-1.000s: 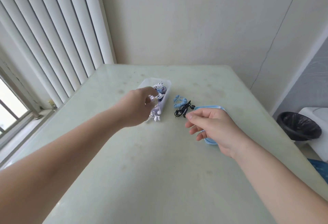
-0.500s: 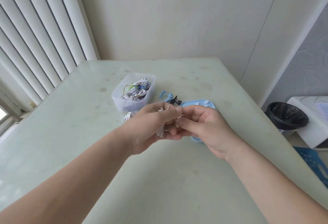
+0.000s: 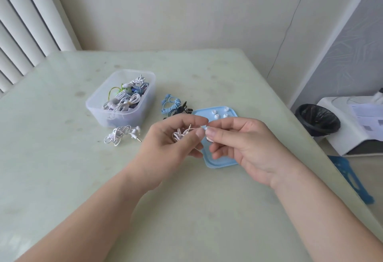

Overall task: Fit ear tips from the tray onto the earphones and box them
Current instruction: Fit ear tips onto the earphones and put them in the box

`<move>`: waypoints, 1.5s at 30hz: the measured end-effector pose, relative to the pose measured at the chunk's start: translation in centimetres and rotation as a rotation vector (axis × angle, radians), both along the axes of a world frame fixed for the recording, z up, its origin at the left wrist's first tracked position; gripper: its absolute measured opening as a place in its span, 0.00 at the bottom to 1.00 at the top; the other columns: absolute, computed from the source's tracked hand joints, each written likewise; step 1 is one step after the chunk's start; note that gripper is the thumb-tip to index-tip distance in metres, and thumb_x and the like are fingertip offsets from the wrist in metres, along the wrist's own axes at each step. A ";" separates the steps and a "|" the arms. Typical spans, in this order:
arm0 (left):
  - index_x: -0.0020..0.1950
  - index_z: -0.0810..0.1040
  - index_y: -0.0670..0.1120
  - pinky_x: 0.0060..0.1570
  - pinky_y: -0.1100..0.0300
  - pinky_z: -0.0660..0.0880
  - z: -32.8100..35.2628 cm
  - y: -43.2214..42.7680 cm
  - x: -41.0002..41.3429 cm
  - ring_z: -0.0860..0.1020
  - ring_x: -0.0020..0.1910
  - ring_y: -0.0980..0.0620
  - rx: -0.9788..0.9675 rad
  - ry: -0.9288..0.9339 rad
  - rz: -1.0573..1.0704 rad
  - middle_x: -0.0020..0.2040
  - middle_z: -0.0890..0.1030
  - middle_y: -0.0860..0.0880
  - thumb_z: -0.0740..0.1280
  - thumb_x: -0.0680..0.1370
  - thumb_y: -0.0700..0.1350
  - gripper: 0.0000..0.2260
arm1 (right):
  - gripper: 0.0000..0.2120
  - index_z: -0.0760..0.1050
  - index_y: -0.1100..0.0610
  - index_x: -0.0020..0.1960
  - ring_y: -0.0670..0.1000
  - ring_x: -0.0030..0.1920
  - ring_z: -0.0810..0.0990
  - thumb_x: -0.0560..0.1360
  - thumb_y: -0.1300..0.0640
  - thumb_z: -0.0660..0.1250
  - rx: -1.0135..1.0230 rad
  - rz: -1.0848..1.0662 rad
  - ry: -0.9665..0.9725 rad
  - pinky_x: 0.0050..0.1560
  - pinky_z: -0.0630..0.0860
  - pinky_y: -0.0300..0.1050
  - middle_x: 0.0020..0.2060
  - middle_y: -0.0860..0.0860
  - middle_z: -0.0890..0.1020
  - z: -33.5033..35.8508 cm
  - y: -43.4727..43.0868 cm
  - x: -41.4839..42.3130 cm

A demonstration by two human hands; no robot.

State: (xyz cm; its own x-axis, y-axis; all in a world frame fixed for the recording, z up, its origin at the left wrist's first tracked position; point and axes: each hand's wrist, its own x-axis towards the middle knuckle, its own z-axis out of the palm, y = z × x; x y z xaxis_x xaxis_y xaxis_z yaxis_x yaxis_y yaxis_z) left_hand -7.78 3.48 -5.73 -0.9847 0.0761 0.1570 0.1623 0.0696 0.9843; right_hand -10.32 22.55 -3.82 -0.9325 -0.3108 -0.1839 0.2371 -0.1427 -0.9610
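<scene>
The pale green, glossy bench carries a clear, round-cornered plastic box part-filled with tangled earphones. To its right lies a flat light-blue plastic tray with a raised rim. Above the tray's near-left edge, the left hand has its grip curled round a coiled white earphone bundle. The right hand pinches a small white ear tip where the two hands' fingertips meet. The tip is probably soft silicone, so it should go on squarely with a slight twist while the left fingers brace the bud. A few loose white ear tips lie at the tray's far end.
</scene>
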 end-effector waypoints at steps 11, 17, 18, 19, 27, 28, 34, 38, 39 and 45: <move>0.52 0.86 0.50 0.46 0.54 0.82 -1.1 -0.3 1.9 0.86 0.44 0.52 -0.217 0.206 0.031 0.45 0.88 0.54 0.74 0.79 0.40 0.05 | 0.10 0.81 0.67 0.49 0.52 0.33 0.82 0.70 0.64 0.75 0.024 0.036 -0.049 0.37 0.82 0.43 0.38 0.59 0.84 0.3 0.1 1.4; 0.48 0.86 0.48 0.37 0.58 0.80 -1.0 0.2 2.5 0.85 0.39 0.48 -0.150 0.151 0.068 0.40 0.87 0.51 0.74 0.78 0.40 0.03 | 0.14 0.83 0.68 0.50 0.53 0.40 0.85 0.68 0.62 0.74 -0.011 0.031 -0.086 0.41 0.82 0.42 0.43 0.61 0.86 0.1 -0.3 1.6; 0.48 0.86 0.48 0.38 0.55 0.81 -1.0 0.3 2.5 0.86 0.40 0.45 -0.123 0.128 0.088 0.40 0.87 0.51 0.74 0.79 0.41 0.02 | 0.14 0.83 0.69 0.52 0.54 0.43 0.86 0.68 0.63 0.74 -0.033 0.035 -0.091 0.42 0.83 0.42 0.44 0.61 0.86 0.1 -0.3 1.7; 0.48 0.86 0.48 0.39 0.51 0.83 -1.0 0.3 2.4 0.86 0.41 0.44 -0.095 0.101 0.114 0.40 0.87 0.50 0.74 0.79 0.41 0.02 | 0.14 0.82 0.70 0.53 0.55 0.44 0.87 0.69 0.64 0.73 -0.057 0.040 -0.099 0.44 0.83 0.42 0.45 0.61 0.86 0.1 -0.2 1.7; 0.57 0.81 0.46 0.57 0.43 0.82 -0.5 0.5 1.9 0.87 0.50 0.50 0.129 -0.055 0.153 0.47 0.89 0.48 0.70 0.82 0.42 0.05 | 0.07 0.84 0.64 0.46 0.53 0.33 0.81 0.72 0.61 0.74 0.048 -0.015 0.013 0.35 0.81 0.44 0.37 0.58 0.82 0.2 -0.3 1.8; 0.57 0.80 0.46 0.60 0.42 0.81 -0.4 0.5 1.9 0.87 0.52 0.49 0.141 -0.070 0.137 0.48 0.89 0.48 0.70 0.82 0.42 0.05 | 0.07 0.83 0.63 0.45 0.53 0.32 0.80 0.71 0.60 0.74 0.066 -0.028 0.033 0.33 0.81 0.44 0.35 0.57 0.81 0.2 -0.4 1.8; 0.54 0.79 0.42 0.45 0.45 0.83 -0.8 0.8 2.2 0.86 0.44 0.41 0.195 -0.117 0.039 0.47 0.87 0.41 0.71 0.82 0.43 0.05 | 0.13 0.82 0.65 0.45 0.55 0.32 0.81 0.65 0.60 0.79 0.136 -0.049 0.057 0.34 0.81 0.46 0.35 0.60 0.83 -0.2 -0.8 2.0; 0.53 0.79 0.41 0.36 0.55 0.79 -0.9 1.0 2.0 0.84 0.38 0.46 0.221 -0.126 0.083 0.43 0.85 0.40 0.70 0.82 0.39 0.03 | 0.17 0.83 0.66 0.47 0.55 0.31 0.81 0.69 0.52 0.76 0.133 -0.056 0.045 0.29 0.79 0.45 0.37 0.61 0.85 0.2 -0.9 2.1; 0.52 0.79 0.41 0.38 0.53 0.80 -1.0 0.9 1.9 0.83 0.38 0.45 0.256 -0.143 0.091 0.41 0.85 0.41 0.70 0.81 0.39 0.02 | 0.17 0.83 0.65 0.47 0.54 0.29 0.80 0.71 0.49 0.75 0.163 -0.102 0.062 0.26 0.76 0.44 0.36 0.59 0.85 0.3 -0.6 1.9; 0.51 0.80 0.39 0.37 0.60 0.80 -0.8 0.4 1.3 0.81 0.35 0.48 0.440 -0.287 0.106 0.41 0.83 0.41 0.69 0.81 0.38 0.02 | 0.05 0.83 0.53 0.48 0.46 0.27 0.74 0.80 0.56 0.68 0.503 -0.444 0.332 0.29 0.70 0.36 0.33 0.49 0.82 -1.0 1.6 -0.1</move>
State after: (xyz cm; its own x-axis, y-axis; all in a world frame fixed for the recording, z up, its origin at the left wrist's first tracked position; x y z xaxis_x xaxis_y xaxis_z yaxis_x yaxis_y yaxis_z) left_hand -6.45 3.87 -6.52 -0.9914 -0.0389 -0.1250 -0.1030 -0.3580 0.9280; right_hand -10.45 24.16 -4.82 -0.9819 0.1550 0.1087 -0.0545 0.3186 -0.9463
